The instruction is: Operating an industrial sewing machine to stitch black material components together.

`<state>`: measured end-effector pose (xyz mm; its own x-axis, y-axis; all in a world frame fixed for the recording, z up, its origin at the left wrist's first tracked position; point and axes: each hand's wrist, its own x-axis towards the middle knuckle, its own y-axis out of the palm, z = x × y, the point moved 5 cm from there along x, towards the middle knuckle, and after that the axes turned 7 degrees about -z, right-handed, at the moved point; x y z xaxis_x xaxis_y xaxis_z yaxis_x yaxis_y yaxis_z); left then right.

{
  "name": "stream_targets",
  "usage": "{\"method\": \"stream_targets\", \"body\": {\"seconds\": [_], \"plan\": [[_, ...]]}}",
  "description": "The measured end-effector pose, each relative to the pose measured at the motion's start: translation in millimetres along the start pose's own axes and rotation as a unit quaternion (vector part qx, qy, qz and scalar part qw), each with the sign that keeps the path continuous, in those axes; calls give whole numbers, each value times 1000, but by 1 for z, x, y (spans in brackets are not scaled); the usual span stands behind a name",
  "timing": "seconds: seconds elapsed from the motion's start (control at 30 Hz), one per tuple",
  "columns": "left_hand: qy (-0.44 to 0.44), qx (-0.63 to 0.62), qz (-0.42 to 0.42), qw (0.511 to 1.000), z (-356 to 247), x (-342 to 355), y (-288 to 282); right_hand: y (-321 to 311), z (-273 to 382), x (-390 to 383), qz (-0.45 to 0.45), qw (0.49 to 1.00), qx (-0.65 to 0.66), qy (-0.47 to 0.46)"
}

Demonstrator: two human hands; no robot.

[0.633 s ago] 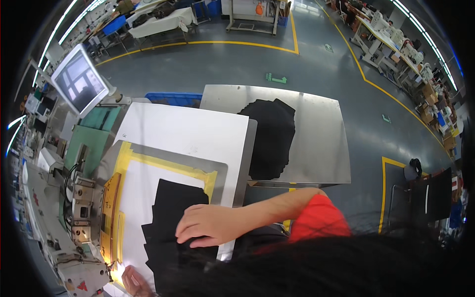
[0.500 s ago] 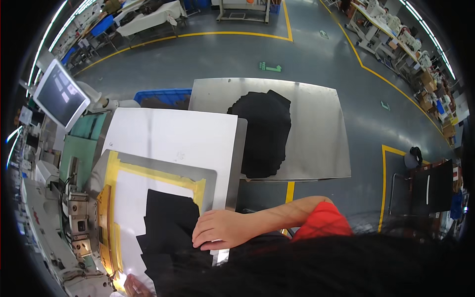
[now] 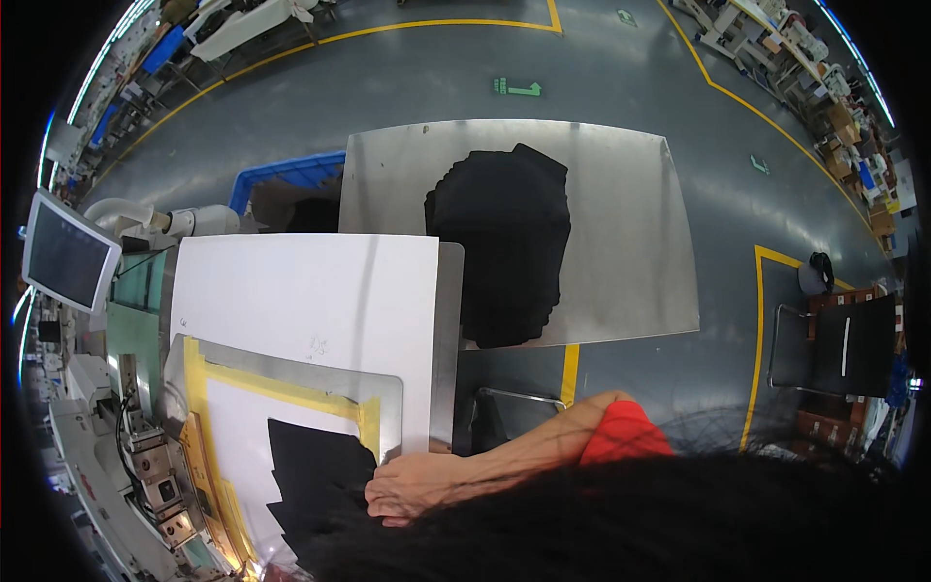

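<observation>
One hand (image 3: 412, 485), the right, lies flat with fingers spread on the black fabric (image 3: 315, 475), pinning it inside the yellow-taped frame (image 3: 281, 388); the left is unseen.

Place: a garment factory floor.
Floor: grey, with yellow lane lines (image 3: 776, 126) well beyond the right hand (image 3: 412, 490).
Machines: automatic sewing unit (image 3: 145, 466) with monitor (image 3: 63, 262), left of the hand.
Stock: stacked black fabric pieces (image 3: 509, 242) on a steel table (image 3: 630, 242) ahead.

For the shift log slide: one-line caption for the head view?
Right hand presses black fabric piece inside yellow-taped template on white worktable; black fabric stack waits on steel table.
</observation>
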<state>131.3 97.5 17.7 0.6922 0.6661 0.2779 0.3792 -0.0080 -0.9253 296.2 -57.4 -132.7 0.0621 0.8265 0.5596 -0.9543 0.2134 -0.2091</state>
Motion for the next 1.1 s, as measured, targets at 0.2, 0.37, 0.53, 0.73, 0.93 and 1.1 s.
{"method": "stream_targets", "body": {"seconds": [0.2, 0.37, 0.53, 0.73, 0.93, 1.1], "plan": [[5, -6, 10, 1000, -1, -2, 0, -2, 15, 2, 56, 996, -52, -38], [7, -7, 9, 1000, -3, -5, -4, -180, 89, 25, -198, 970, 9, -142], [20, -21, 5, 1000, -7, -9, -8, -319, -36, -44, -608, 764, -38, 211], [19, -31, -13, 999, -8, -16, -12, -385, -112, -124, -539, 661, -316, 416], [19, -39, -28, 999, -7, -23, -15, -377, -122, -117, -515, 617, -429, 412], [20, -45, -39, 998, -3, -31, -22, -378, -125, -119, -530, 605, -378, 459]]}}
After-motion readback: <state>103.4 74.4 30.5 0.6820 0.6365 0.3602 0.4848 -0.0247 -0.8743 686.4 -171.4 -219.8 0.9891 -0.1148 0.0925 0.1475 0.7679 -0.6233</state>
